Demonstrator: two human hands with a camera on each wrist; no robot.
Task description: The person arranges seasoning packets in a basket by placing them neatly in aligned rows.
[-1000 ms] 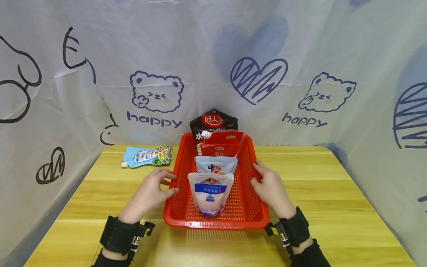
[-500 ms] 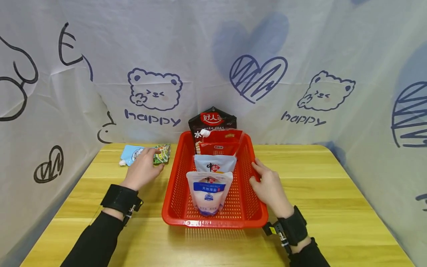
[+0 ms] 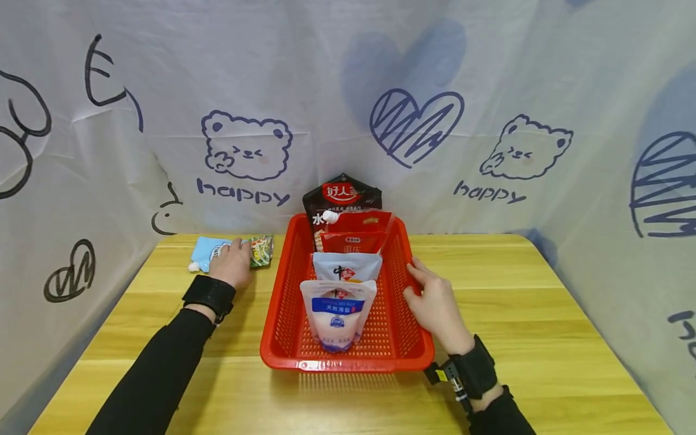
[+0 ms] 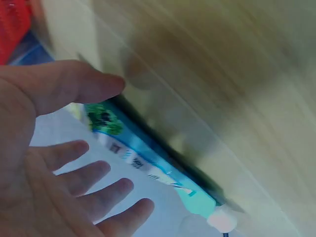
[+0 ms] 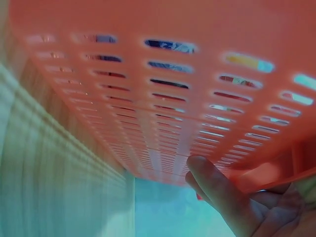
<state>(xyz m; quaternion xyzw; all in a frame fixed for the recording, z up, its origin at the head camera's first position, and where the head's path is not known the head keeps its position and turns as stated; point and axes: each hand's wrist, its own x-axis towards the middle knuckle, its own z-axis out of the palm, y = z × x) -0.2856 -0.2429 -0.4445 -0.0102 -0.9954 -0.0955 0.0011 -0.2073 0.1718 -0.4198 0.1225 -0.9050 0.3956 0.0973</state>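
Note:
On the left of the table (image 3: pixel 136 338) lies a light blue spouted sauce pouch (image 3: pixel 203 249) with a white cap and a green patterned end. My left hand (image 3: pixel 232 266) is over its middle in the head view. The left wrist view shows the thumb and spread fingers on either side of the pouch (image 4: pixel 148 158), with the palm apart from it. A red plastic basket (image 3: pixel 348 365) sits at the centre. My right hand (image 3: pixel 435 302) grips its right rim, the thumb (image 4: pixel 94 84) of the left hand being far from it. In the right wrist view, the right thumb lies along the slotted outer wall (image 5: pixel 197 133).
Inside the basket, a sea salt bag (image 3: pixel 337 320) stands at the front, with a pale blue salt bag (image 3: pixel 348 266) behind it. Red pouches (image 3: pixel 356 232) and a tall black seasoning pouch (image 3: pixel 341 194) stand farther back. A printed cloth (image 3: pixel 326 72) rises behind the table.
My left hand has left the basket's left rim and moved left and forward over the sauce pouch. My right hand stays on the right rim, and the basket holds its place.

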